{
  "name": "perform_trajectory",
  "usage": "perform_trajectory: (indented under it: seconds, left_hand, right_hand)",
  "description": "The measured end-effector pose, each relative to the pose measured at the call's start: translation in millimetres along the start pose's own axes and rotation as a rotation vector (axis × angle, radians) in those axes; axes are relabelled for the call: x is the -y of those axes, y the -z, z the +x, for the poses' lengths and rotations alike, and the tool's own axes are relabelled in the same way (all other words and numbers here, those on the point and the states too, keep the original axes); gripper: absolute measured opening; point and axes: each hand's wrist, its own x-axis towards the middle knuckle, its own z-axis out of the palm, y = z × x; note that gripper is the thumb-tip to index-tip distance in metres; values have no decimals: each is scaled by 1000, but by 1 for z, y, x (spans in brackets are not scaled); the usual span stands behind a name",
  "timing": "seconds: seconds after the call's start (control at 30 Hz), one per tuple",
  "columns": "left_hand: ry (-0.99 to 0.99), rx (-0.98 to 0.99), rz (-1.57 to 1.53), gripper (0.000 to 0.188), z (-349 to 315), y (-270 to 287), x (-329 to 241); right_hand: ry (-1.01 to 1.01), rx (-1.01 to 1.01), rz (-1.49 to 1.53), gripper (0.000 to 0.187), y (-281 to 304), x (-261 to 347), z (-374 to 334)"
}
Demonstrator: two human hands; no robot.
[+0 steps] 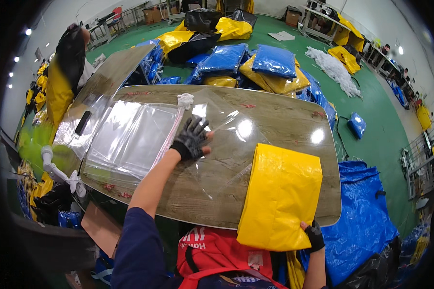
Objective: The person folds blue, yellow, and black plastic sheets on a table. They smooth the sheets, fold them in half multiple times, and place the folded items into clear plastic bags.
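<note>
My left hand, in a dark fingerless glove, lies with fingers spread on a clear plastic bag spread on the wood-patterned table. A stack of clear plastic bags lies just left of it. My right hand, gloved the same way, holds the lower right corner of a folded yellow sheet. Its thumb rests on top and the other fingers are partly hidden beneath. Most of the sheet rests on the table, its near end hanging past the edge. A white crumpled scrap sits above the bag stack.
Blue packed bundles and yellow ones are heaped beyond the table. A blue sheet lies at the right. A dark oblong object is on the side table, near a blurred green fan. Another person stands at far left.
</note>
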Motion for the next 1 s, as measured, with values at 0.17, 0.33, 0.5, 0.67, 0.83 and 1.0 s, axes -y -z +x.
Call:
perform_trajectory:
  seconds: [0.17, 0.33, 0.5, 0.67, 0.83, 1.0]
  left_hand:
    - [251, 187, -57, 75, -59, -2, -78]
    - [376, 72, -293, 38, -41, 0, -24]
    - [610, -328, 240, 29, 84, -45, 119]
    - [841, 10, -374, 31, 109, -90, 175]
    - [336, -228, -388, 47, 62, -9, -41]
    - [117, -73, -186, 54, -31, 8, -140]
  right_hand:
    - [16, -157, -13, 47, 26, 11, -14]
    - [3, -247, 107, 46, 30, 5, -15]
    - [11, -273, -14, 47, 34, 7, -14]
    - [-14, -251, -32, 49, 44, 2, -14]
    - [7, -271, 81, 49, 38, -5, -20]
    - [88, -175, 125, 46, 39, -11, -12]
